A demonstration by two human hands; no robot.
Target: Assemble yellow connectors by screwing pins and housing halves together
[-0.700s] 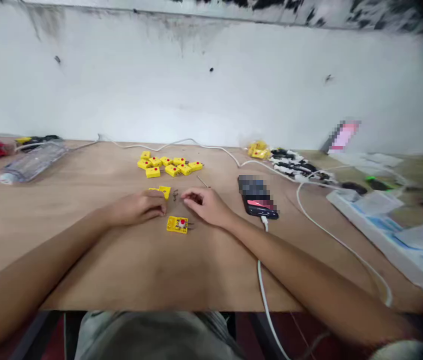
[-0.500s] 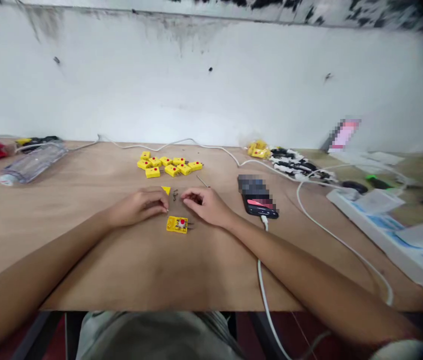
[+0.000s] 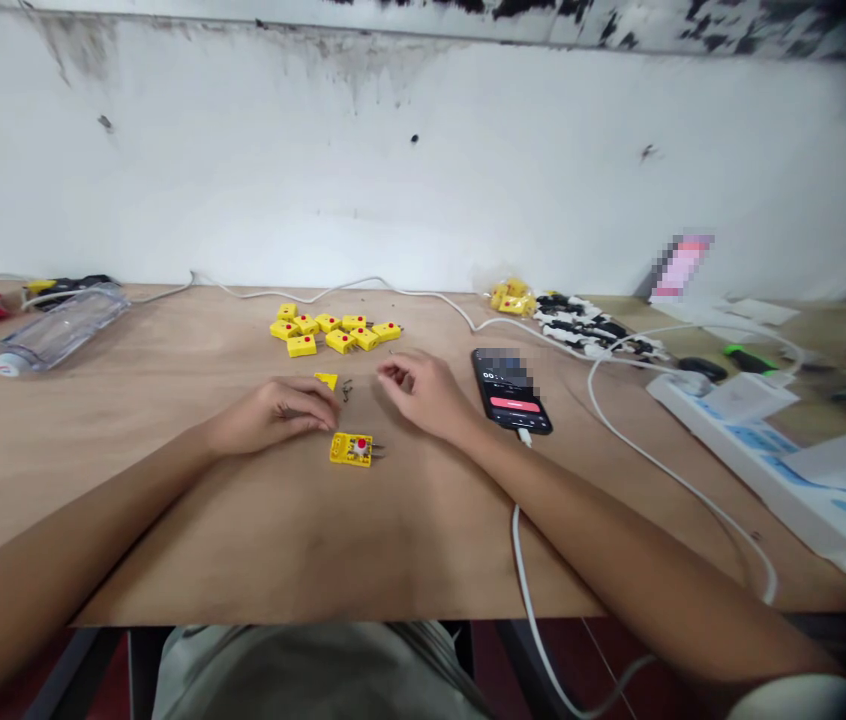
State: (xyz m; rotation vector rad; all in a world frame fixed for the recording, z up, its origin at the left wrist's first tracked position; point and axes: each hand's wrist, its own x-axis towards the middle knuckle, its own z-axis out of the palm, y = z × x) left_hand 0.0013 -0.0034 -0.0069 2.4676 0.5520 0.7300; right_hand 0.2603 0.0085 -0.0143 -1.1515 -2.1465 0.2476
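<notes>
Right hand [image 3: 430, 395] lifts up-right of the yellow plug [image 3: 352, 449], grip pinched, can't tell on what; left hand [image 3: 273, 415] stays curled beside it, grip hidden.

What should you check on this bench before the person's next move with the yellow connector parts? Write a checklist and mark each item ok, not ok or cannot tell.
1. Open yellow connector lies flat on the table between the hands, touched by neither: ok.
2. Yellow lid piece lies just beyond the left hand: ok.
3. Small metal parts lie loose beside the lid piece, in plain sight: ok.
4. Right hand is raised with fingers pinched; whether its grip holds anything: cannot tell.
5. Phone lies close beside the right wrist and could be knocked: not ok.
</notes>
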